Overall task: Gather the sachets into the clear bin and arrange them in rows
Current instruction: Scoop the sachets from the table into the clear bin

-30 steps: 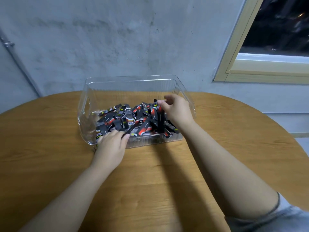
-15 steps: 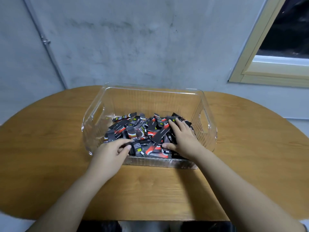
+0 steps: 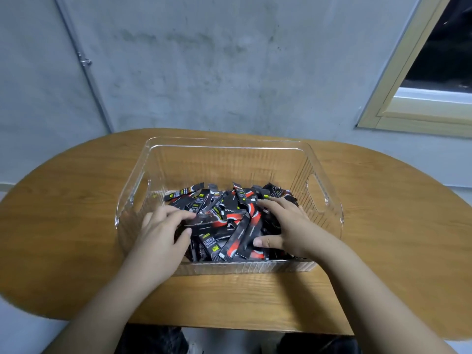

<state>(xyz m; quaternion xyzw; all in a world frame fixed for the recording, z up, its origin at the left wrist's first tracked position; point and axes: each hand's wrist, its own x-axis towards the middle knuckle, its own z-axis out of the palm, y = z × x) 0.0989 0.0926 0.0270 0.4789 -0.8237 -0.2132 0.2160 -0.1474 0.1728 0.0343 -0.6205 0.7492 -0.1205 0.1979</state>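
Black sachets [image 3: 224, 221] jumbled in clear bin [image 3: 329, 200]; both hands partly cover pile.

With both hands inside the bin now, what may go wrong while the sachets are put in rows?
1. The sachets lie crossed in a loose heap; pulling one may drag others and spoil any row.
2. The left hand and right hand press from both sides, so sachets may buckle or ride up.
3. The clear bin looks light; a push might slide it on the table.
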